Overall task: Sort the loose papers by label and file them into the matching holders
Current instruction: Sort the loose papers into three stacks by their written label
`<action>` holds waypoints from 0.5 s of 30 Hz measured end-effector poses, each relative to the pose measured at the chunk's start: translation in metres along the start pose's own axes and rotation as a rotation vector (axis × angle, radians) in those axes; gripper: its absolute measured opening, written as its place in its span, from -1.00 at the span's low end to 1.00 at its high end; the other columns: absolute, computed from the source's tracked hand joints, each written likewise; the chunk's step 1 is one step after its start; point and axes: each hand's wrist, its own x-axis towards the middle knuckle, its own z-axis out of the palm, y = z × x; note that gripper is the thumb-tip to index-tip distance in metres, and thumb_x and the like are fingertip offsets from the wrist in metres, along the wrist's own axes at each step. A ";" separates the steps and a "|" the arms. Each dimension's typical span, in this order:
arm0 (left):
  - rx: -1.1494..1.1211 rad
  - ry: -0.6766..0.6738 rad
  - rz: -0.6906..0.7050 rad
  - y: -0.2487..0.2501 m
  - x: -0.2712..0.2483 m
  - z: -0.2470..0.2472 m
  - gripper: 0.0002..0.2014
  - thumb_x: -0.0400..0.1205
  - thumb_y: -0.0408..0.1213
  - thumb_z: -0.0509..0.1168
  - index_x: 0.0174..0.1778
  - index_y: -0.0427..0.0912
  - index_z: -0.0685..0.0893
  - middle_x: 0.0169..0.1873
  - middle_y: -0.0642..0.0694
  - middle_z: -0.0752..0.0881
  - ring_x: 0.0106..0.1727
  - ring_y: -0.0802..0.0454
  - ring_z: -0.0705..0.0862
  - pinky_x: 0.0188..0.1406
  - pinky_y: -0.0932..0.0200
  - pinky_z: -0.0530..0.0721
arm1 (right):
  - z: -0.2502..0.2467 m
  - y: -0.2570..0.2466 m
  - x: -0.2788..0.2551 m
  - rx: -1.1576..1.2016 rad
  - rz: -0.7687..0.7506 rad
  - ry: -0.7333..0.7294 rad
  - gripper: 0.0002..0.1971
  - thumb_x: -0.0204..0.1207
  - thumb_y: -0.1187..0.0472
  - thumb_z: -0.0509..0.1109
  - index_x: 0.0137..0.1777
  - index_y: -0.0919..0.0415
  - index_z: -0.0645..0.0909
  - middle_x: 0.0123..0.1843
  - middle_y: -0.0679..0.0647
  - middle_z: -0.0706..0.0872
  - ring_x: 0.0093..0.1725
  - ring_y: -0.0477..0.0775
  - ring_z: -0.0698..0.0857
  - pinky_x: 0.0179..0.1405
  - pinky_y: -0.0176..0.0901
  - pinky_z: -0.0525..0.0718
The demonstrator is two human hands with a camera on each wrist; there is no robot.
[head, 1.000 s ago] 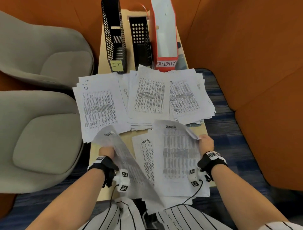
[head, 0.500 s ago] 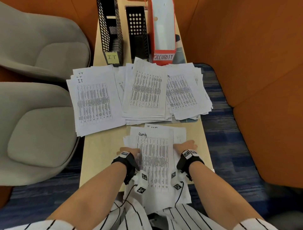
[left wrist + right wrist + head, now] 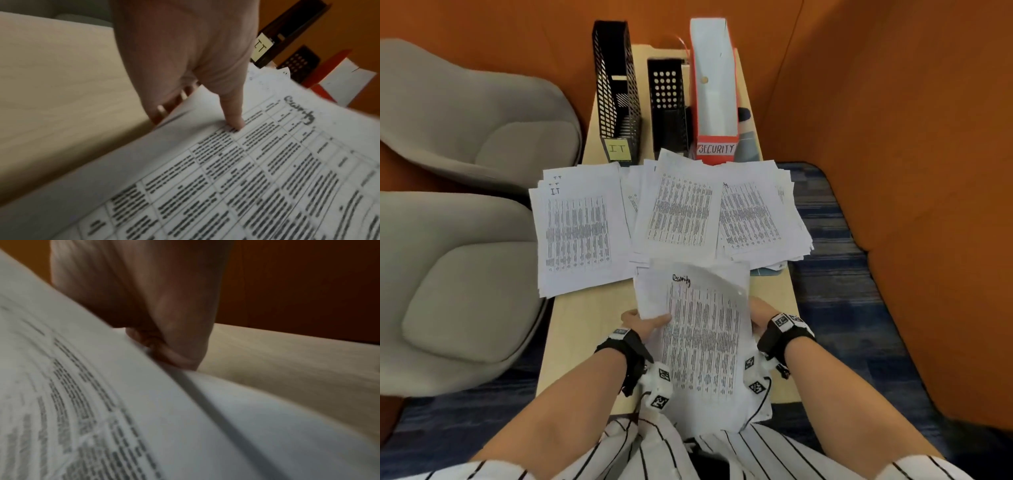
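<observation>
A white sheet [image 3: 705, 335] hand-labelled "Security" bows up above a small paper stack [image 3: 650, 294] at the table's near end. My left hand [image 3: 643, 323] pinches its left edge, the thumb [image 3: 234, 120] on the print and the fingers underneath. My right hand [image 3: 758, 313] pinches the right edge with curled fingers [image 3: 172, 353]. Beyond lie an IT-labelled pile [image 3: 578, 236], a middle pile [image 3: 678, 212] and a right pile [image 3: 753, 219]. At the far end stand a black mesh IT holder [image 3: 616, 102], a black perforated holder [image 3: 667, 109] and a red SECURITY holder [image 3: 717, 92].
The narrow wooden table [image 3: 585, 325] shows bare wood left of my hands. Two grey chairs [image 3: 465, 291] crowd its left side. An orange padded wall [image 3: 893, 171] curves round the back and right. Blue carpet lies below.
A second ago each hand held up its own sheet. Those went down and both hands lay on the near stack. Now both hands lift the top Security sheet.
</observation>
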 end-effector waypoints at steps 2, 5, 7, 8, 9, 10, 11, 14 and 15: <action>-0.042 -0.016 0.136 0.013 -0.015 -0.003 -0.22 0.29 -0.02 0.62 0.36 -0.29 0.53 0.23 -0.14 0.68 0.24 -0.20 0.65 0.28 -0.08 0.60 | 0.000 -0.026 -0.017 0.124 -0.045 0.003 -0.73 0.59 0.02 0.35 -0.19 0.21 0.65 -0.21 0.18 0.76 -0.20 0.15 0.73 -0.13 -0.11 0.66; -0.038 0.061 0.315 0.038 -0.049 -0.013 -0.68 0.56 -0.33 0.40 0.23 -0.31 0.64 0.10 -0.21 0.74 0.16 -0.20 0.70 0.20 -0.04 0.64 | 0.001 -0.056 -0.031 0.195 -0.156 0.032 -0.74 0.61 -0.03 0.31 -0.10 0.12 0.70 -0.03 0.14 0.80 -0.03 0.14 0.74 0.05 -0.01 0.67; -0.124 0.076 0.414 0.057 -0.064 -0.027 -0.75 0.62 -0.43 0.28 0.22 -0.25 0.62 -0.02 -0.17 0.71 0.10 -0.17 0.69 0.13 0.04 0.59 | 0.002 -0.072 -0.038 0.297 -0.197 0.058 -0.66 0.50 -0.17 0.39 0.03 0.09 0.75 0.05 0.13 0.82 0.04 0.16 0.77 0.15 0.12 0.71; -0.137 0.084 0.454 0.069 -0.074 -0.035 -0.72 0.64 -0.45 0.24 0.26 -0.23 0.59 -0.02 -0.15 0.68 0.13 -0.19 0.66 0.11 0.06 0.56 | 0.002 -0.079 -0.041 0.402 -0.206 0.038 -0.59 0.45 -0.20 0.43 0.11 0.08 0.75 0.10 0.13 0.81 0.08 0.20 0.77 0.20 0.23 0.70; -0.140 0.084 0.483 0.079 -0.080 -0.043 -0.70 0.65 -0.44 0.21 0.30 -0.22 0.57 0.02 -0.15 0.65 0.19 -0.20 0.63 0.12 0.06 0.54 | 0.001 -0.086 -0.042 0.492 -0.223 0.031 -0.54 0.44 -0.20 0.45 0.20 0.10 0.73 0.14 0.16 0.80 0.12 0.25 0.75 0.24 0.32 0.66; -0.152 0.081 0.498 0.090 -0.084 -0.052 -0.69 0.66 -0.44 0.19 0.33 -0.22 0.55 0.06 -0.14 0.64 0.23 -0.21 0.61 0.14 0.04 0.52 | -0.002 -0.096 -0.046 0.553 -0.255 0.011 -0.49 0.47 -0.20 0.43 0.29 0.12 0.68 0.20 0.21 0.77 0.18 0.29 0.73 0.27 0.36 0.62; -0.201 0.059 0.512 0.099 -0.088 -0.061 -0.69 0.68 -0.45 0.17 0.35 -0.22 0.53 0.10 -0.13 0.62 0.24 -0.18 0.60 0.19 0.02 0.50 | -0.004 -0.105 -0.048 0.576 -0.291 0.006 -0.43 0.51 -0.18 0.41 0.40 0.16 0.60 0.27 0.28 0.71 0.22 0.33 0.69 0.32 0.38 0.58; -0.266 -0.012 0.536 0.123 -0.094 -0.088 -0.69 0.70 -0.42 0.17 0.36 -0.16 0.51 0.24 -0.10 0.64 0.29 -0.14 0.60 0.41 -0.06 0.47 | -0.016 -0.127 -0.035 0.624 -0.374 -0.065 -0.19 0.42 -0.15 0.49 0.54 0.29 0.33 0.45 0.53 0.41 0.20 0.29 0.53 0.44 0.45 0.39; -0.247 -0.021 0.557 0.130 -0.096 -0.097 -0.70 0.70 -0.39 0.19 0.35 -0.12 0.52 0.26 -0.12 0.65 0.29 -0.16 0.61 0.39 -0.12 0.51 | -0.018 -0.138 -0.043 0.641 -0.404 -0.072 -0.13 0.36 -0.14 0.55 0.53 0.32 0.32 0.46 0.53 0.38 0.19 0.28 0.53 0.45 0.38 0.43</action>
